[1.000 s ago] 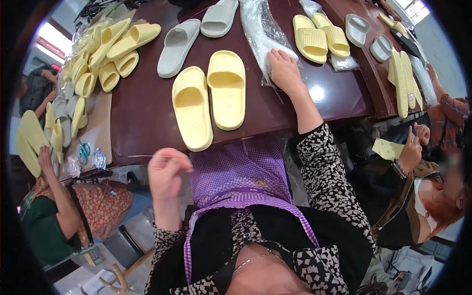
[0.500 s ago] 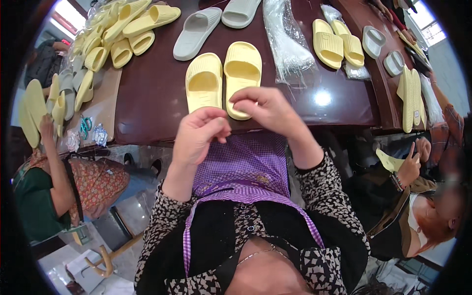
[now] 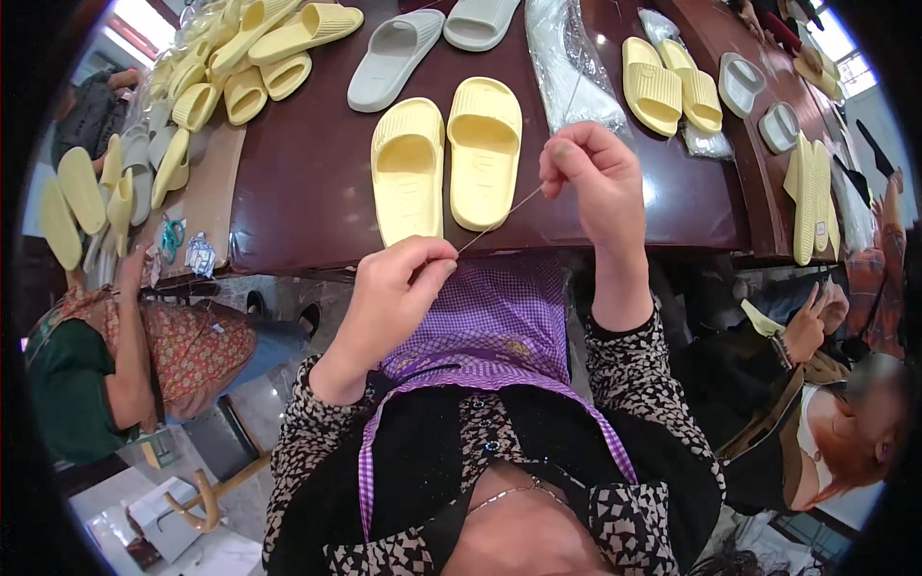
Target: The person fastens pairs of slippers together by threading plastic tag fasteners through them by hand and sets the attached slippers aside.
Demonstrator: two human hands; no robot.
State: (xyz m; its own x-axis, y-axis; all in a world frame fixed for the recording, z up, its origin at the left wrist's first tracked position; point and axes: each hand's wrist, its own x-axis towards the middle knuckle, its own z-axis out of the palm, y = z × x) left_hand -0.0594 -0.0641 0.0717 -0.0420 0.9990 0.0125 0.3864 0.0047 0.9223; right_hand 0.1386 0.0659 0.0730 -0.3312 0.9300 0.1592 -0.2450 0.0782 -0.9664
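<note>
A thin string runs slantwise between my two pinched hands. My left hand grips its lower end at the table's front edge, just below the left slipper of a pale yellow pair. My right hand pinches the upper end, raised to the right of the pair. The left yellow slipper and the right yellow slipper lie side by side, soles down, with their straps away from me. The string passes in front of the right slipper's heel.
Beyond lie a grey slipper, a bundle of white strings in clear plastic and another yellow pair. A pile of yellow slippers fills the far left, near teal scissors. People work at both sides, one in a floral apron.
My right hand has moved up and to the right, away from my left hand. The string now shows stretched between them, and the right slipper's heel is uncovered.
</note>
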